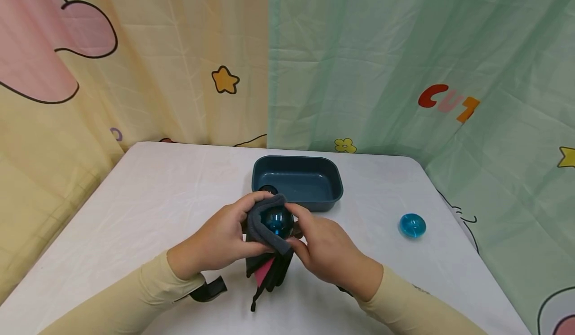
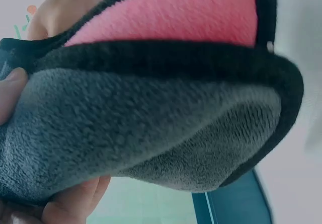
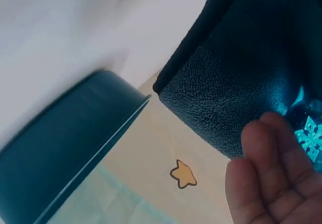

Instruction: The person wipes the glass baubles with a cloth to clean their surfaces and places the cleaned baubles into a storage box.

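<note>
- Tan sleeves (image 1: pixel 119 297) are nearest.
- Left hand (image 1: pixel 213 240) grips a soft, fuzzy gray-and-pink cloth (image 1: pixel 257 225) with black edges.
- Right hand (image 1: pixel 332 249) holds a shiny, round blue ball (image 1: pixel 276 220), partly wrapped in the cloth, over the white table (image 1: pixel 188 180).
- Smooth dark-blue box (image 1: pixel 316 206) with round corners sits far off.
- Shiny light-blue round thing (image 1: pixel 412 225) lies right.

The sleeves (image 1: pixel 112 295) are beige, the left-wrist strap (image 1: pixel 208 291) black.

One left hand (image 1: pixel 220 237), one right hand (image 1: pixel 330 250), two sleeves (image 1: pixel 130 287). One cloth (image 2: pixel 141 113), one ball (image 1: pixel 277 221), one tub (image 1: pixel 314 206), one blue disc (image 1: pixel 412 225). One dark round thing (image 1: pixel 268 188), partly hidden. One table (image 1: pixel 449 285).
</note>
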Tool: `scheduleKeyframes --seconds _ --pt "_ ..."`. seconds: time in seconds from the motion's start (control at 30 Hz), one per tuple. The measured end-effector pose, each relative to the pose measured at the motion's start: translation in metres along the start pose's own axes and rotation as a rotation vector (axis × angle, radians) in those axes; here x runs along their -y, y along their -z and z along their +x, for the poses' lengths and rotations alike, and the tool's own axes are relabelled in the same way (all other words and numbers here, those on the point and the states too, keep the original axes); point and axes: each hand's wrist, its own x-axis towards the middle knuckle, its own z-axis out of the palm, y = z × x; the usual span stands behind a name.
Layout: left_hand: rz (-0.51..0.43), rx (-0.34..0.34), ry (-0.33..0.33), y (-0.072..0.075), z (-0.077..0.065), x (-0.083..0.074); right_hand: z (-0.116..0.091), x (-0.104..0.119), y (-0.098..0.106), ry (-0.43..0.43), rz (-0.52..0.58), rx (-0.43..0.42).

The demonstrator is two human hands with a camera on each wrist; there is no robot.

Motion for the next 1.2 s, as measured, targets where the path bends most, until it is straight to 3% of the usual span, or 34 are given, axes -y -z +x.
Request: scheduleKeyframes --seconds 0.13,0.23,0.4,0.63,0.77,0.83,1.03,1.2 --pt "-0.021 0.007 0.004 -0.001 0.001 0.0 0.003 -0.006 0.0 -0.097 0.297 0.097" --pt "-0.012 0.0 0.0 -0.001 0.001 0.0 0.005 -0.009 -0.002 -0.11 0.421 0.099" --pt "0.033 -0.03 -0.007 0.0 0.0 0.001 0.004 -0.005 -0.004 -0.035 0.374 0.051" --pt "0.009 -0.02 -0.01 0.0 0.001 0.002 0.001 0.001 -0.005 -0.017 0.059 -0.007" --pt "0.003 0.005 -0.006 -0.001 0.0 0.002 -0.001 -0.001 -0.004 0.011 -0.018 -0.025" --pt "0.008 0.011 -0.002 -0.001 0.0 0.001 0.0 -0.002 -0.003 -0.001 0.047 0.009" --pt "0.045 0.017 0.007 -0.001 -0.001 -0.003 0.004 -0.008 -0.001 -0.104 0.45 0.1" --pt "0.07 -0.004 -0.004 -0.001 0.0 -0.002 0.003 -0.004 -0.004 -0.093 0.442 0.08"
